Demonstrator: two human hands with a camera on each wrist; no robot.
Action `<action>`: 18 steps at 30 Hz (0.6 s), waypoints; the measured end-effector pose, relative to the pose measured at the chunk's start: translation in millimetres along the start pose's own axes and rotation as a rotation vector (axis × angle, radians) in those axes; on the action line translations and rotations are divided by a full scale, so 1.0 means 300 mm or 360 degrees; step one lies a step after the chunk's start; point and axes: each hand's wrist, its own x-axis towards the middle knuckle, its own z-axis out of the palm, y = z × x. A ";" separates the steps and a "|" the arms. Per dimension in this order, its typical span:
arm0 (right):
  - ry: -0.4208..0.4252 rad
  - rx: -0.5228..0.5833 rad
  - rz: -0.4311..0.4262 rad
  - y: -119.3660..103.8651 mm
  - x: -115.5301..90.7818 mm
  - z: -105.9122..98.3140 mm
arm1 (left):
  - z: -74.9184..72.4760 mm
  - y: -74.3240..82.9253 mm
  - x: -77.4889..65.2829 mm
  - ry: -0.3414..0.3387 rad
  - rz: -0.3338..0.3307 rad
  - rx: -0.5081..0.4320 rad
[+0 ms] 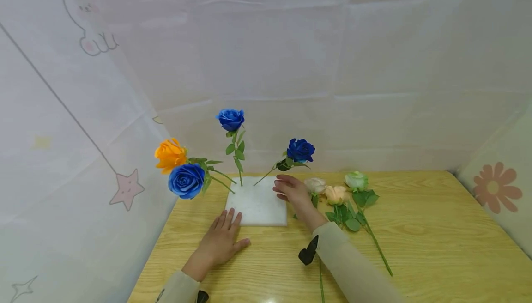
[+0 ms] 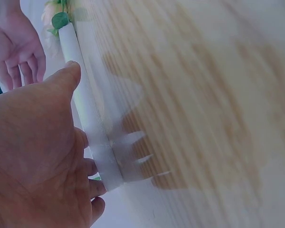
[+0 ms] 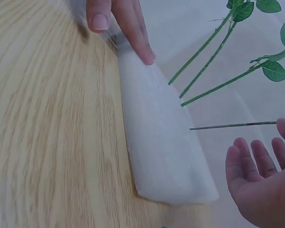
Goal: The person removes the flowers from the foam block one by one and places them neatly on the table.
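Observation:
A white foam slab (image 1: 263, 208) lies on the table, with flower stems stuck in it. My left hand (image 1: 220, 243) rests its straight fingertips on the slab's front left corner. Beside the slab's right side, my right hand (image 1: 296, 194) has its fingers spread and loosely bent. A dark blue rose (image 1: 300, 150) leans right just above that hand; its thin stem (image 3: 232, 125) passes behind the thumb, and contact cannot be told. Another blue rose (image 1: 231, 119) stands nearly upright at the back. An orange flower (image 1: 170, 155) and a third blue rose (image 1: 186, 181) lean far left.
Right of the slab lie a cream rose (image 1: 314, 185), a peach rose (image 1: 335, 195) and a pale green rose (image 1: 356, 180), partly behind my right arm. The wooden table (image 1: 432, 233) meets a patterned cloth wall (image 1: 291, 63) behind and at both sides.

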 end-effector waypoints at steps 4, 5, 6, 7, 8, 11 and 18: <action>0.0065 0.0119 0.0016 0.010 0.027 0.028 | -0.003 -0.001 0.000 0.0020 0.0013 0.0004; 0.0086 0.0155 0.0021 0.014 0.035 0.034 | -0.006 0.000 0.000 0.0015 0.0010 0.0011; 0.0109 0.0190 0.0030 0.017 0.042 0.040 | -0.008 0.001 0.000 0.0012 0.0009 0.0008; 0.0132 0.0225 0.0037 0.018 0.047 0.048 | -0.010 0.001 0.000 0.0009 0.0008 0.0006; 0.0154 0.0263 0.0048 0.020 0.052 0.055 | -0.012 0.002 0.000 0.0004 0.0002 0.0003; 0.0186 0.0344 0.0069 0.024 0.062 0.080 | -0.014 0.005 0.000 -0.0006 -0.0002 -0.0004; 0.0234 0.0397 -0.0003 0.040 0.081 0.139 | -0.012 0.010 -0.003 -0.0011 -0.0014 0.0001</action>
